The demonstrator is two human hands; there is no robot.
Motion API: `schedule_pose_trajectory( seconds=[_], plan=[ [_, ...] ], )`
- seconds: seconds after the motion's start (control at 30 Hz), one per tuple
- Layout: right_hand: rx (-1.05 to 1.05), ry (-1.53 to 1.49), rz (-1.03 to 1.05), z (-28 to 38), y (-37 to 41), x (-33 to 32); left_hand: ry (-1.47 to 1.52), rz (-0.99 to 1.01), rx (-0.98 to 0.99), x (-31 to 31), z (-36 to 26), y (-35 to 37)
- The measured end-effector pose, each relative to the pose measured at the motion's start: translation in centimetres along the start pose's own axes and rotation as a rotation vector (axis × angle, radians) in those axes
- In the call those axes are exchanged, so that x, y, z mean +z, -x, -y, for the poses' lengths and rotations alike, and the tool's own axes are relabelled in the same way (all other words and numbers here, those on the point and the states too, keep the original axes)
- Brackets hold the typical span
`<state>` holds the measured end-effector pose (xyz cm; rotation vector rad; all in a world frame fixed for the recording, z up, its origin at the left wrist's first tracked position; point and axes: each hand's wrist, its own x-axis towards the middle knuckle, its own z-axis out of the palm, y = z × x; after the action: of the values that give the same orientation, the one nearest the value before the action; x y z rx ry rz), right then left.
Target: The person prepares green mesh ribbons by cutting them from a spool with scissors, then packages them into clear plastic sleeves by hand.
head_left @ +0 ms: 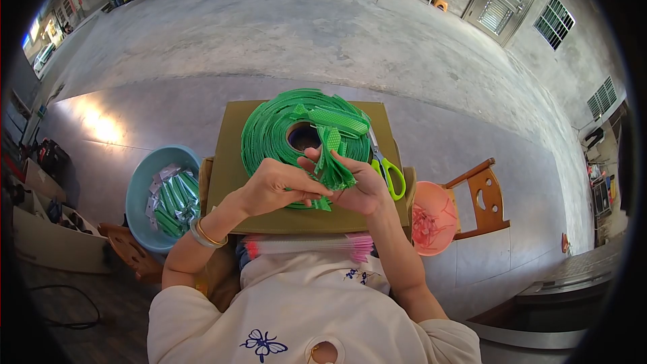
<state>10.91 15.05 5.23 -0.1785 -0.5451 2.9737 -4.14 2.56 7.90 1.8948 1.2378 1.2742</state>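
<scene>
A gathered green mesh ribbon point(335, 172) sits in my right hand point(367, 187), its fingers curled around it and its cut end fanned toward me. My left hand point(278, 183) is closed in a pinch beside the ribbon's lower edge; what lies between its fingertips is hidden. Below both hands, a large coiled roll of green mesh ribbon point(266, 131) lies flat on a brown cardboard box point(236, 118). A folded green mesh piece point(340, 122) rests on the roll's right side. Scissors with lime-green handles point(393, 178) lie right of my right hand.
A blue basin point(138, 195) with wrapped green packets point(176, 199) stands at left. At right, a pink basin point(438, 205) holds pinkish strips beside a wooden chair point(482, 199). A bundle of clear and pink plastic sleeves point(303, 244) lies across my lap.
</scene>
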Motion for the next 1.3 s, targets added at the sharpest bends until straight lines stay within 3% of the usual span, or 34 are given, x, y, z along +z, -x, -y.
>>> schedule_pose_trajectory(
  seconds=[0.17, 0.27, 0.47, 0.57, 0.77, 0.87, 0.97, 1.07, 1.17, 1.3],
  plan=[
    [-0.012, -0.036, 0.065, 0.2, 0.3, 0.8, -0.08, -0.109, -0.035, 0.3, 0.1, 0.2],
    [-0.124, 0.007, -0.038, 0.0, 0.4, 1.8, 0.207, -0.273, -0.275, 1.3, -0.1, 0.3],
    [-0.244, 0.13, -0.009, -0.3, 0.3, 1.5, 0.42, -0.437, -0.386, 2.5, -0.3, 0.0],
    [-0.495, 0.318, -0.214, -1.3, 0.1, 3.2, 0.325, -0.476, -0.389, 2.9, -0.5, -0.2],
    [-0.834, 0.566, -0.297, -2.7, -0.7, 3.1, 0.348, -0.477, -0.309, 4.1, -0.6, 0.4],
    [-0.954, 0.725, -0.323, -3.0, -0.7, 3.5, 0.581, -0.52, -0.284, 4.2, -0.4, 1.0],
    [-1.005, 0.861, -0.33, -3.2, -0.6, 3.3, 0.679, -0.547, -0.185, 4.0, -0.9, 0.2],
    [-0.972, 0.899, -0.359, -3.4, -0.1, 4.0, 0.389, -0.453, -0.298, 3.9, -1.4, -0.8],
    [-0.981, 0.785, -0.278, -3.4, 0.1, 4.0, 0.35, -0.299, -0.412, 3.3, -0.6, -0.3],
    [-0.914, 0.684, -0.199, -3.3, 0.2, 4.8, 0.678, -0.344, -0.402, 4.1, -0.7, -0.3]
  ],
)
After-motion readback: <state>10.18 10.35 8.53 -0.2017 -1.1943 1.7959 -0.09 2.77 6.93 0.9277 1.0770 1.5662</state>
